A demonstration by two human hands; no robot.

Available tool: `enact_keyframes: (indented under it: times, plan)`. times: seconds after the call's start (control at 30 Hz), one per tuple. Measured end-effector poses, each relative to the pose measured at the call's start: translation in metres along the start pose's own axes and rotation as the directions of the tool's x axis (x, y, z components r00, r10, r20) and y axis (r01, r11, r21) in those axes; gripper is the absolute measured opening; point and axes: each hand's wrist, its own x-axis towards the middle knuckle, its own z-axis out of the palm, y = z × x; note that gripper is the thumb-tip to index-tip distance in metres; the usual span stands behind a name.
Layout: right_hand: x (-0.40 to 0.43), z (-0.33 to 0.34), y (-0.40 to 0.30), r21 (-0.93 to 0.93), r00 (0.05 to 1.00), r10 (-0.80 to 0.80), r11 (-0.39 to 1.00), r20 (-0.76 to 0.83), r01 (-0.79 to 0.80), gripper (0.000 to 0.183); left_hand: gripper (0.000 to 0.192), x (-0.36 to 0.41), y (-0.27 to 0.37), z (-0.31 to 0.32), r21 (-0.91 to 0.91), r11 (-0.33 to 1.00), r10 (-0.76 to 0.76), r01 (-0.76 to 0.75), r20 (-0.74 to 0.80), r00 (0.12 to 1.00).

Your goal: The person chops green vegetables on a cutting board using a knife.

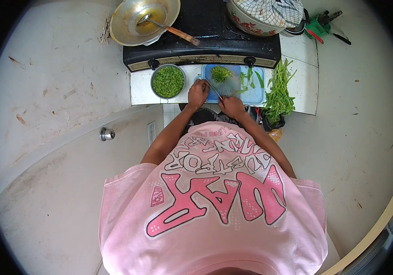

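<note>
My right hand grips the handle of a kitchen knife. Its blade slants up and left across a blue plastic cutting board. Close to the blade tip, my left hand rests at the board's left edge with its fingers curled; whether something is under them is hidden. A small heap of finely chopped greens lies on the board above the blade. Loose green pieces are scattered over its right part. Left of the board stands a round metal bowl full of chopped greens.
Behind the board is a black gas stove carrying a wok with a wooden-handled spatula and a cloth-covered floral pot. Whole leafy stems lie at the right. A green basket with utensils stands back right.
</note>
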Motion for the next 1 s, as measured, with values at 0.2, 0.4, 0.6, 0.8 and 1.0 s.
enact_keyframes:
  times: [0.2, 0.4, 0.6, 0.8, 1.0]
  plan:
    - [0.01, 0.002, -0.003, -0.02, 0.999, -0.01, 1.0, -0.03, 0.009, 0.039, 0.01, -0.001, 0.007, -0.003, -0.026, 1.0, 0.003, -0.003, 0.002, 1.0]
    - [-0.002, 0.001, 0.008, -0.013, 1.0, 0.024, 1.0, -0.011, -0.024, 0.04, 0.007, -0.003, 0.013, -0.003, 0.038, 0.999, -0.016, 0.017, -0.036, 0.999]
    - [-0.001, -0.003, 0.006, 0.002, 1.0, 0.02, 1.0, 0.019, -0.02, 0.041, 0.007, 0.0, 0.006, 0.005, -0.007, 1.0, -0.001, 0.0, -0.063, 0.998]
    - [-0.001, 0.0, 0.007, 0.005, 0.999, 0.017, 1.0, 0.048, -0.017, 0.04, 0.007, 0.002, 0.002, 0.007, -0.135, 0.991, -0.007, 0.003, -0.027, 1.0]
    - [0.0, -0.001, 0.006, -0.007, 0.996, 0.039, 0.999, 0.086, -0.038, 0.041, 0.009, -0.001, 0.002, 0.003, -0.141, 0.988, 0.059, -0.062, -0.03, 0.998]
